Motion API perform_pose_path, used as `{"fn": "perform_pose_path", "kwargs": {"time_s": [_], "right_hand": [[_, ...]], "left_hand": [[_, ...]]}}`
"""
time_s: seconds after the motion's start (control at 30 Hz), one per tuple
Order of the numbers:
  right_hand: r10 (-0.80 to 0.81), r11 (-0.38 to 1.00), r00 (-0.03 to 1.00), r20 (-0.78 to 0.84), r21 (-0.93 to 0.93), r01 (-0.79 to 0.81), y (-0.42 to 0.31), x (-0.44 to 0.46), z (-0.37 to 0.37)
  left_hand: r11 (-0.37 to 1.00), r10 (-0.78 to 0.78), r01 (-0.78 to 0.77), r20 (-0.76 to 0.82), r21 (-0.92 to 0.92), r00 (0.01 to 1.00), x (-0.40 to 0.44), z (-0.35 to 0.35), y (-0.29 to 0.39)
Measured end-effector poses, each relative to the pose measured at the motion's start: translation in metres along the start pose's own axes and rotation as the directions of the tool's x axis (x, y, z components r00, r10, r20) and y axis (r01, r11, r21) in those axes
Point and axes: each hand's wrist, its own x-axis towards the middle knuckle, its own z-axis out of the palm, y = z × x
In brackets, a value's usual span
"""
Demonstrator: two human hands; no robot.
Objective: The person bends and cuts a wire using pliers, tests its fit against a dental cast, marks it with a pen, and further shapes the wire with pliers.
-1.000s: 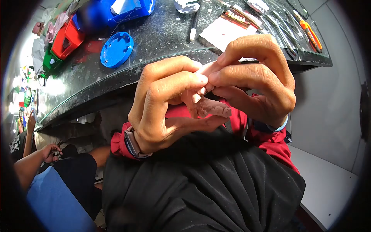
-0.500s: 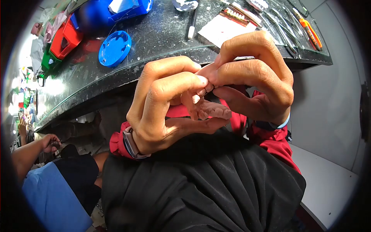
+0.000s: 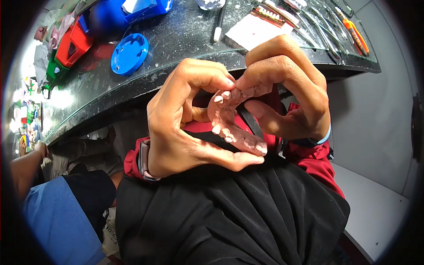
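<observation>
A pink horseshoe-shaped model [image 3: 238, 136] with tooth-like bumps was held up in the middle of the frame, in front of the near edge of a dark, spattered table [image 3: 190, 33]. The model was clamped by the left hand [image 3: 170, 121], with the index fingertip set at the upper bend and the thumb laid along the lower limb. The upper limb was touched by the bent fingers of the right hand [image 3: 304, 95], by which its far end was covered; the right thumb was seen apart from the index finger, and whether the limb was pinched from behind could not be told. The left wrist was ringed by a watch [image 3: 143, 159], seen edge-on. In the upper right, a white sheet [image 3: 251, 32] was partly overlapped by a brown strip [image 3: 270, 17] bearing a row of pale tooth-like shapes; slender metal tools [image 3: 326, 35] and an orange-handled tool [image 3: 354, 37] were laid farther right. In the upper left, a blue disc [image 3: 129, 54] was placed near a red bin [image 3: 75, 46], while a blue bin [image 3: 152, 9] was cut off by the top edge. At lower left, another person's blue garment [image 3: 62, 216] was cropped by the dark lens border.
</observation>
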Motion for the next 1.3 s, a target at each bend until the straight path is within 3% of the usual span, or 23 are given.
{"fn": "perform_pose_path", "kwargs": {"time_s": [0.5, 0.73, 0.93, 1.3], "right_hand": [[0.002, 1.000, 0.999, -0.042, 0.018, -0.002, 0.002, -0.002, 0.005], [-0.008, 1.000, 0.996, -0.087, 0.020, 0.010, 0.001, -0.003, 0.008], [-0.091, 0.993, 0.992, -0.092, 0.064, 0.097, 0.006, -0.004, 0.005], [-0.193, 0.959, 0.968, -0.159, 0.177, 0.220, 0.010, -0.006, 0.008]], "left_hand": [[1.000, -0.006, 0.007, -0.033, 0.030, 0.999, 0.002, 0.004, 0.003], [0.990, 0.083, -0.076, -0.060, 0.118, 0.995, 0.002, 0.006, 0.003], [0.920, 0.230, -0.198, -0.059, 0.337, 0.971, 0.003, 0.010, 0.010], [0.878, 0.337, -0.283, -0.078, 0.386, 0.938, -0.004, 0.011, 0.012]]}}
